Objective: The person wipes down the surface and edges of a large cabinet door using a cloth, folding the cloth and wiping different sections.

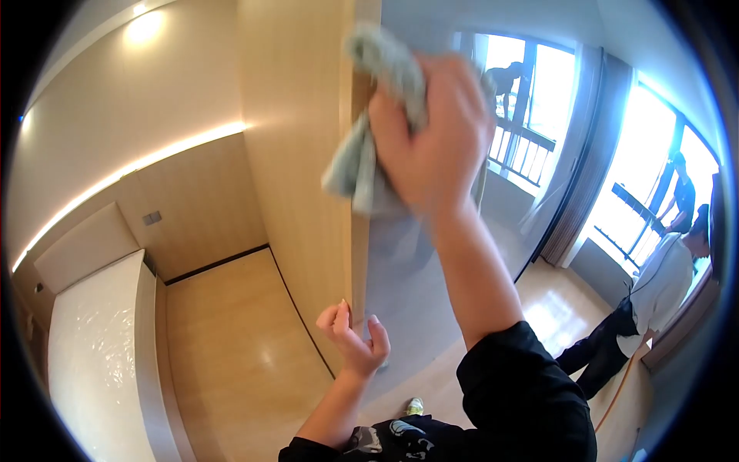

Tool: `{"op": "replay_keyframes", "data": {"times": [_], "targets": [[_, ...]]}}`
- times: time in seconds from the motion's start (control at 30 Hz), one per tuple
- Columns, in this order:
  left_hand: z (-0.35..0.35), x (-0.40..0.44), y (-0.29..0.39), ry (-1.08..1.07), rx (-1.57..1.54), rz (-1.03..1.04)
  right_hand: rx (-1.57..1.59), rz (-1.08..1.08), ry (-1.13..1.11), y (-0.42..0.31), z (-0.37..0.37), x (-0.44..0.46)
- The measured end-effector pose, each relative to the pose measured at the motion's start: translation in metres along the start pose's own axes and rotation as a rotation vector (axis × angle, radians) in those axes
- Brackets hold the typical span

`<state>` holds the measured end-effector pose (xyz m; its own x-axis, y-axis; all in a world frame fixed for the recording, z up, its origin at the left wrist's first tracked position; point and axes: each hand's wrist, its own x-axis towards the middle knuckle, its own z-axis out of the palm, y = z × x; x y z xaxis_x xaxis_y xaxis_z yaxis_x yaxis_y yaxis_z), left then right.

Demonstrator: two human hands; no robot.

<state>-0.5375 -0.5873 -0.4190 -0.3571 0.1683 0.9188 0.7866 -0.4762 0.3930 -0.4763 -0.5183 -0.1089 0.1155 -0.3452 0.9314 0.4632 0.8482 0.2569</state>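
Observation:
A grey-green cloth (358,162) is bunched in my right hand (443,138), which is raised high at the upper middle of the view and slightly blurred. The cloth lies against the narrow front edge of a tall wooden panel (296,115), beside a glossy reflective surface (408,285). Lower down, my left hand (356,339) is at the same panel's edge, its fingers curled and the thumb apart, with nothing seen in it. Whether its fingertips touch the edge cannot be made out.
A bed with a plastic-covered mattress (96,346) stands at the left on the wooden floor (239,369). At the right, a person in a white top (662,285) leans near the window, and another in dark clothes (681,196) is at the railing. A cord (622,385) hangs there.

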Motion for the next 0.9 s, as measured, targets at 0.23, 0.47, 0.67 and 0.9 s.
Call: {"op": "replay_keyframes", "data": {"times": [0.23, 0.47, 0.67, 0.9], "targets": [[-0.003, 0.001, 0.001, 0.005, -0.016, 0.003, 0.041, 0.064, -0.234, -0.044, -0.065, -0.135], [-0.001, -0.022, -0.014, -0.026, -0.106, -0.059, 0.04, -0.01, -0.156, -0.018, -0.049, -0.117], [0.01, -0.052, -0.035, -0.032, -0.055, -0.138, -0.066, 0.01, 0.03, 0.047, -0.005, -0.009], [0.021, -0.055, -0.032, -0.011, -0.159, -0.291, -0.152, 0.141, -0.106, 0.057, -0.02, 0.004]]}}
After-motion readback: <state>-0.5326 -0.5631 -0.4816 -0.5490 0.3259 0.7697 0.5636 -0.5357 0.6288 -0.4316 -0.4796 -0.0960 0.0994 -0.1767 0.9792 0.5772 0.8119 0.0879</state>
